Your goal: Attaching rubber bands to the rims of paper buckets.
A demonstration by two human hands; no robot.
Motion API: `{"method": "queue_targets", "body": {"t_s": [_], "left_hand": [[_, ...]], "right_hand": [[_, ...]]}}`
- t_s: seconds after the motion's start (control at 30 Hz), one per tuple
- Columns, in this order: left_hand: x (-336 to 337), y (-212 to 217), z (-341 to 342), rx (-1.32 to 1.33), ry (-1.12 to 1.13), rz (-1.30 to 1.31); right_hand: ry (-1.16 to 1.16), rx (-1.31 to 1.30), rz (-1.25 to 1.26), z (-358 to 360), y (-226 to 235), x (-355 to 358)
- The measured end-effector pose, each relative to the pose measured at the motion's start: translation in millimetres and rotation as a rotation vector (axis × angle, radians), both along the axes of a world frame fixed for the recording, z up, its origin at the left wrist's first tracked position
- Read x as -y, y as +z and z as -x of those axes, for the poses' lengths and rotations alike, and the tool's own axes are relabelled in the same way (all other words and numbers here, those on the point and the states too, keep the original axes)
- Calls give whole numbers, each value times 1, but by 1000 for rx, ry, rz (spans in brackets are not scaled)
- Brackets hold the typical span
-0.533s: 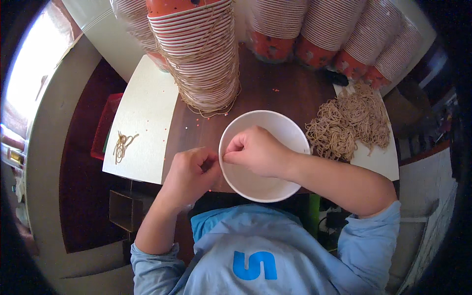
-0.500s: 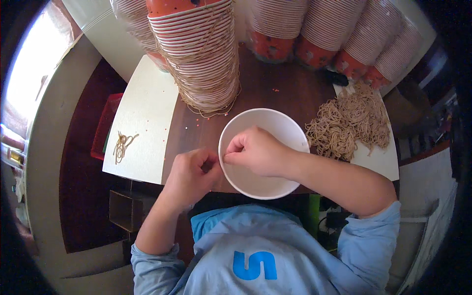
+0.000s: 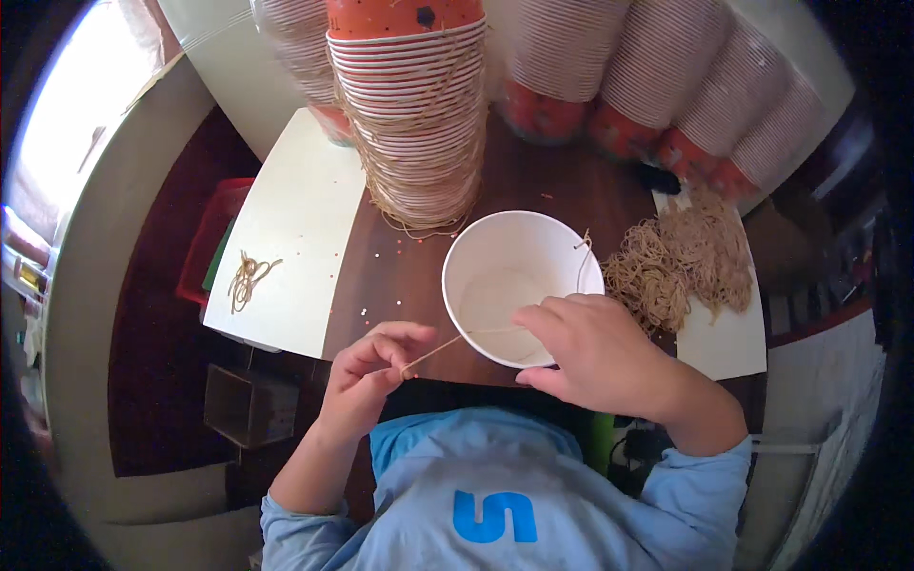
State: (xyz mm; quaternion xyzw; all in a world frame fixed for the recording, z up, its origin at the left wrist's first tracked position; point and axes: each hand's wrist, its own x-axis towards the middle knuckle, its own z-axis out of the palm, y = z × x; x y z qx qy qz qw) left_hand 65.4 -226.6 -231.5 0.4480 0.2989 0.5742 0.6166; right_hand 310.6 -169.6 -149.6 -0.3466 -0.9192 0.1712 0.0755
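Observation:
A white-lined paper bucket (image 3: pixel 459 246) stands at the table's near edge with its open mouth toward me. My left hand (image 3: pixel 367 374) is closed in a pinch on the end of a thin tan cord (image 3: pixel 433 355), just left of the bucket. The cord runs taut to the bucket's left wall, and a length of it crosses the inside. My right hand (image 3: pixel 605 347) grips the near right rim, thumb outside and fingers inside. Another piece of cord (image 3: pixel 585 249) shows at the bucket's right wall, with a small knot or bend near the rim.
A tall stack of nested buckets (image 3: pixel 409 114) draped with cords stands behind. More wrapped stacks (image 3: pixel 657 76) line the back right. A tangled cord pile (image 3: pixel 681 257) lies at right, several loose cords (image 3: pixel 249 281) at left. Small paper dots are scattered about; a red crate (image 3: pixel 211 228) sits beyond the left edge.
My right hand has come out of the bucket's left side and moved to the near right rim. My left hand now draws a cord taut outside the left wall.

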Motion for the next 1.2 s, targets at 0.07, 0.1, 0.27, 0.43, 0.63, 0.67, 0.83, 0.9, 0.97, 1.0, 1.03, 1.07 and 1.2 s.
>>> {"method": "queue_targets", "body": {"t_s": [0.07, 0.1, 0.27, 0.43, 0.63, 0.67, 0.83, 0.9, 0.97, 1.0, 1.03, 1.07, 1.2], "left_hand": [[-6, 8, -4, 45, -9, -56], [-9, 9, -5, 30, -36, -54], [-24, 10, -12, -72, -79, 129], [-22, 18, -15, -108, -213, 140], [-17, 10, -4, -66, -174, 175], [-16, 6, -1, -40, -181, 153], [-15, -2, -1, 51, -165, 156], [-15, -2, -3, 44, -184, 166], [-19, 0, -5, 53, -219, 148], [-19, 0, -6, 53, -227, 150], [-18, 0, -5, 49, -223, 125], [-16, 0, -4, 46, -219, 100], [-6, 1, -5, 8, -135, 18]], "right_hand": [[-11, 4, -70, 2, 7, 2], [62, -3, -72, 4, 12, 1], [329, -91, -153, 19, 20, -17], [381, -422, 182, 50, 4, -51], [70, -521, -89, 56, -15, -41], [-51, -562, -427, 55, -17, -35], [44, -501, -81, 27, -19, -7], [34, -538, -72, 32, -30, -3], [14, -577, -58, 36, -37, -5], [54, -542, 6, 37, -39, -6], [101, -506, 69, 38, -40, -6], [100, -504, 67, 38, -39, -5], [51, -438, -84, 39, -21, 15]]}}
